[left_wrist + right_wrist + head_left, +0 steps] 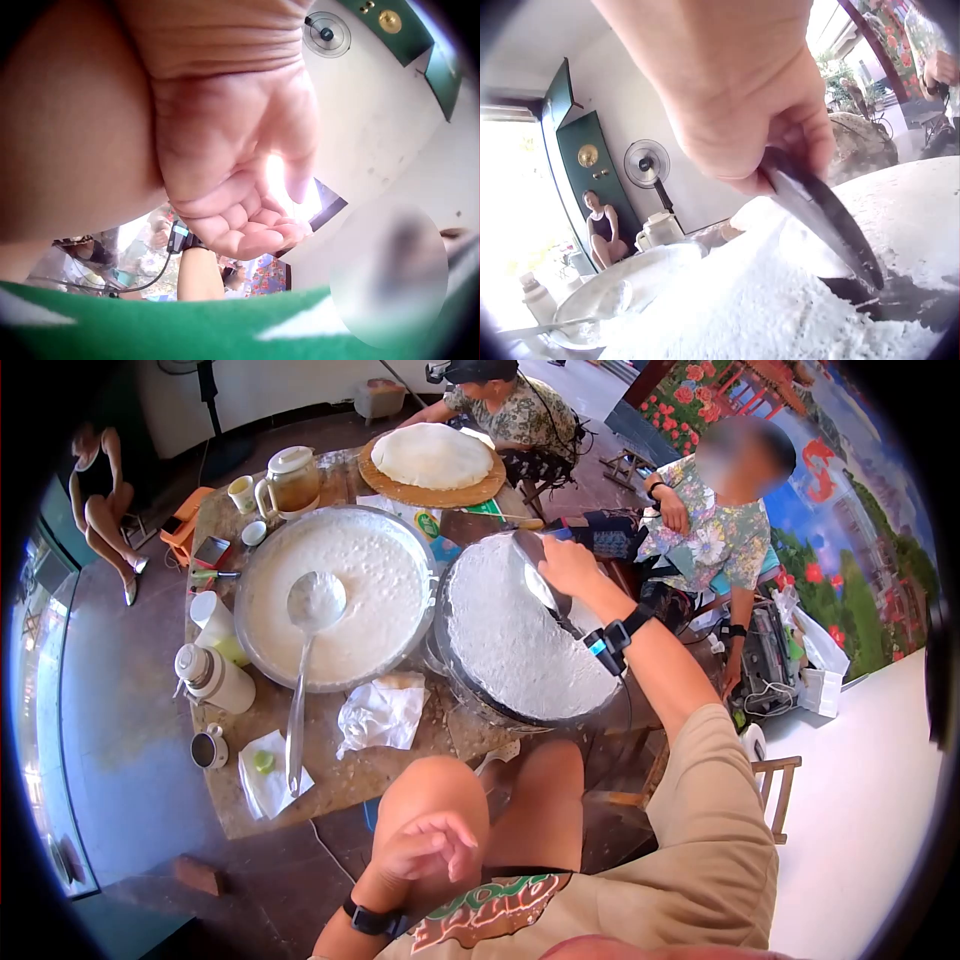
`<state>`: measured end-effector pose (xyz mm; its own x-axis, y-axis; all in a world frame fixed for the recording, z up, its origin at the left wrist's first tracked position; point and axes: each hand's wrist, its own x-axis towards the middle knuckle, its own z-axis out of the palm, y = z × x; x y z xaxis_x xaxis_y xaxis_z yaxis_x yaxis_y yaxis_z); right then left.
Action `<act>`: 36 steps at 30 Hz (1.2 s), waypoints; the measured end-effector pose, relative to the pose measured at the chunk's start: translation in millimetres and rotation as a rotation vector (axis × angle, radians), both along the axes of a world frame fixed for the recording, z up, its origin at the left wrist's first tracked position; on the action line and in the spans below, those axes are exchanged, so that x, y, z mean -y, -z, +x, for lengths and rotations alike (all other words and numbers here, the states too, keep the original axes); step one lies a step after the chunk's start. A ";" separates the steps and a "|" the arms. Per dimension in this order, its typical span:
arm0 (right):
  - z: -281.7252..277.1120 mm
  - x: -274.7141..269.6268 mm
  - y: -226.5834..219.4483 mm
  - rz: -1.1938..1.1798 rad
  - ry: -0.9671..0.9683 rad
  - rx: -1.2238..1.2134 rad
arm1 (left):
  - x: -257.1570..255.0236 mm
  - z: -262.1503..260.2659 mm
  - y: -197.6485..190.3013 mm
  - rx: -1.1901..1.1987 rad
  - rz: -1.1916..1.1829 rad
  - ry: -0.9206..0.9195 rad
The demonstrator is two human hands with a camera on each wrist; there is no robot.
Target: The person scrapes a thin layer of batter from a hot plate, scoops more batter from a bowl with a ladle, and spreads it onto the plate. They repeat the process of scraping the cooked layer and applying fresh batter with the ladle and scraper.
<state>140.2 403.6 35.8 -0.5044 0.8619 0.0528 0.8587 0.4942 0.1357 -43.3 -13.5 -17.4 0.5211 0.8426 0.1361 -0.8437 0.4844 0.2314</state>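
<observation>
A: Where is the person's right hand (566,565)?

B: It is stretched out over the round dark griddle covered with a thin white batter sheet (505,635). Its fingers are curled tight around a flat dark metal scraper blade (540,582), whose edge lies on the white layer at the far side of the griddle. The right wrist view shows the blade (825,217) slanting down into the crumbly white surface.

A: And the left hand (428,847)?

B: It rests on the person's bare left knee, fingers loosely bent and slightly apart, holding nothing. The left wrist view shows the palm (232,172) cupped and empty.

A: What sits beside the griddle?

B: Just left of it, a wide metal basin of white batter (335,595) with a long metal ladle (308,650) lying in it, on the worn stone table (370,770).
</observation>
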 end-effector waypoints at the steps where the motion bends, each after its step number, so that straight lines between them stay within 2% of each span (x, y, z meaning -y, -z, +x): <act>1: -4.2 -2.7 -8.6 -0.011 0.015 0.006 | 0.9 1.0 0.8 -0.010 -0.010 0.006; 2: 1.0 -15.9 -3.4 0.047 0.037 0.015 | 2.6 2.2 1.9 -0.022 -0.014 0.006; 6: 23.5 -20.9 17.2 0.056 -0.170 0.042 | 0.3 6.7 -8.5 -0.142 0.020 -0.094; 9: 26.0 24.7 -19.8 -0.088 -0.372 0.138 | -0.3 9.5 -0.4 -0.053 0.022 -0.048; 12: 50.6 40.6 -24.1 -0.142 -0.496 0.194 | 0.5 11.1 1.7 -0.073 0.020 -0.058; 15: 55.2 26.6 -26.0 -0.052 -0.522 0.117 | 5.1 13.5 -0.2 -0.127 -0.014 -0.071; 16: 49.9 20.0 -27.0 -0.060 -0.457 0.076 | 6.3 15.1 -0.6 -0.146 -0.018 -0.090; 19: 45.5 -4.1 6.0 0.126 -0.549 -0.158 | 2.1 21.0 -3.2 -0.208 -0.006 -0.123; 20: 48.6 -1.2 12.2 0.081 -0.510 -0.201 | 2.4 24.4 -3.6 -0.214 -0.003 -0.141; 23: 74.8 12.1 6.9 -0.059 -0.518 -0.214 | 2.3 29.7 -7.3 -0.213 0.003 -0.169; 24: 90.7 14.6 12.5 0.035 -0.627 -0.208 | 3.3 30.0 -6.1 -0.219 0.010 -0.178; 28: 152.6 34.3 17.8 0.060 -0.729 -0.237 | 0.1 33.4 -3.6 -0.198 0.034 -0.185; 32: 186.2 59.2 8.3 0.024 -0.613 -0.144 | -1.6 34.9 -6.9 -0.203 0.049 -0.159; 35: 162.7 85.8 -11.8 0.061 -0.094 -0.027 | 2.9 35.2 -3.3 -0.184 0.066 -0.158; 36: 148.5 88.2 -9.8 0.065 0.139 -0.057 | 3.4 35.5 -2.8 -0.178 0.071 -0.163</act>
<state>288.7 315.4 45.5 -0.3752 0.9169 0.1359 0.9253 0.3619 0.1130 -7.8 -16.9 -14.6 0.3997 0.9093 0.1162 -0.8526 0.3222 0.4114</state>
